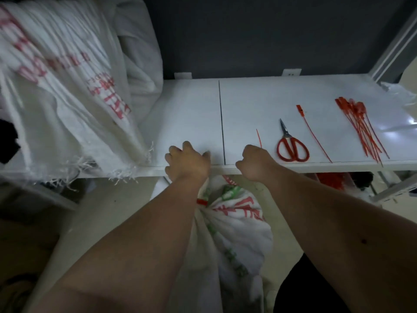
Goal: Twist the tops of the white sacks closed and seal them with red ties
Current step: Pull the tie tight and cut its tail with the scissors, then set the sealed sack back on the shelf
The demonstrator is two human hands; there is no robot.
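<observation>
White sacks number two that can be told apart. A woven one with red print and frayed threads (67, 98) lies slumped over the table's (191, 109) left end, blurred. The other, printed red and green (234, 222), stands on the floor below the table edge between the forearms, its neck bunched and ringed by a red tie (202, 202). The left hand (187, 163) has its fingers curled round the twisted white top of that sack at the table edge. The right hand (255, 163) is fisted, pinching a thin red strip (258, 137). Further right lie red-handled steel scissors (292, 145), blades shut, then a single long red tie (312, 134), then a loose bundle of red ties (361, 127), too overlapped to count.
</observation>
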